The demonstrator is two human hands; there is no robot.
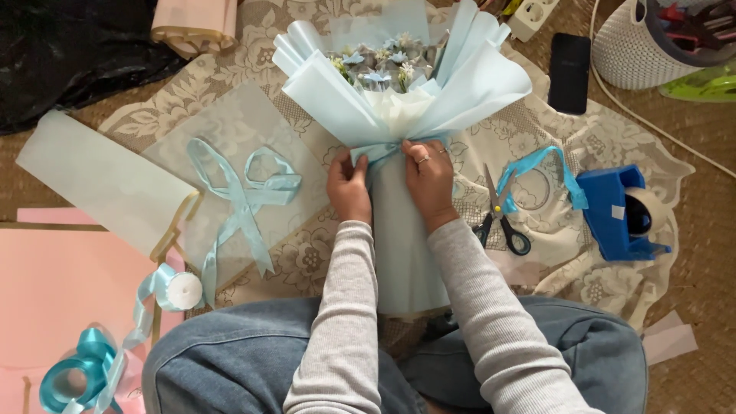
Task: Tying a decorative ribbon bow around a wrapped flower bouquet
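Observation:
A bouquet (399, 100) wrapped in pale blue paper lies on a lace cloth (537, 130) in front of me, its small blue and white flowers (383, 65) pointing away. A light blue ribbon (383, 149) runs around its narrow waist. My left hand (349, 188) pinches the ribbon on the left side of the waist. My right hand (429, 180), with a ring on one finger, grips the ribbon on the right side. Both hands press against the wrapping.
Scissors (500, 218) with dark handles lie right of the bouquet, beside a blue ribbon strip (537, 165) and a blue tape dispenser (617, 215). A tied ribbon bow (241, 192), ribbon spools (180, 290), pink paper sheets (61, 284), a phone (570, 73) and a white basket (636, 46) surround me.

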